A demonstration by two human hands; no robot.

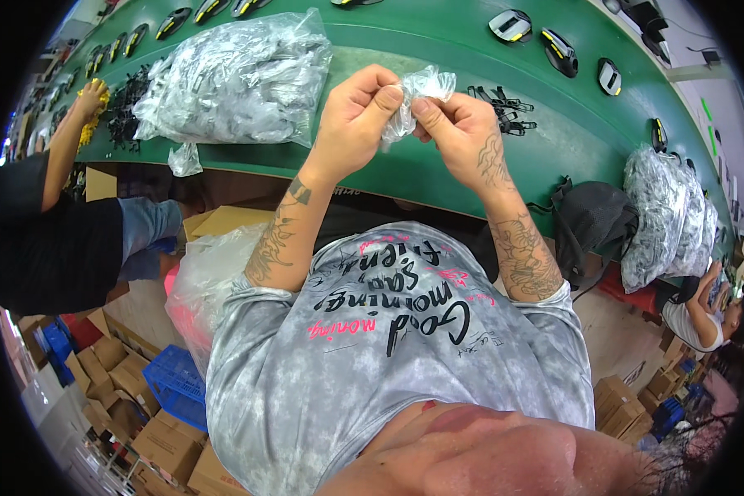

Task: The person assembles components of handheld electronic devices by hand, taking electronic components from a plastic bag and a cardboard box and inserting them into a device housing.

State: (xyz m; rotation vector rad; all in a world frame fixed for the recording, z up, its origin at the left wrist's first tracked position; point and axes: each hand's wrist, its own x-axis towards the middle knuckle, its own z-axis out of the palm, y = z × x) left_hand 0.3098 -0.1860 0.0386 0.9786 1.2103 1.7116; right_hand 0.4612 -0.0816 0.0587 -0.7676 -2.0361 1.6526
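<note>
Over the green table (pixel 364 157), both my hands grip a small crumpled clear plastic bag (pixel 430 83). My left hand (pixel 357 120) pinches its left side between thumb and fingers. On the other side, my right hand (pixel 459 132) pinches it the same way, thumb on top. Whether anything lies inside the bag cannot be made out. Just right of my right hand lies a small group of black plastic clip-like parts (pixel 512 112). To the left of my left hand rests a large clear sack (pixel 236 83) stuffed with crumpled plastic bags.
Rounded black-and-grey devices (pixel 511 26) line the table's far side. At left, a co-worker's hand (pixel 93 97) touches yellow parts beside black parts (pixel 126 107). A black backpack (pixel 591 219) and another full plastic sack (pixel 670 215) are at right. Cartons (pixel 169 446) and a blue crate (pixel 178 384) stand below.
</note>
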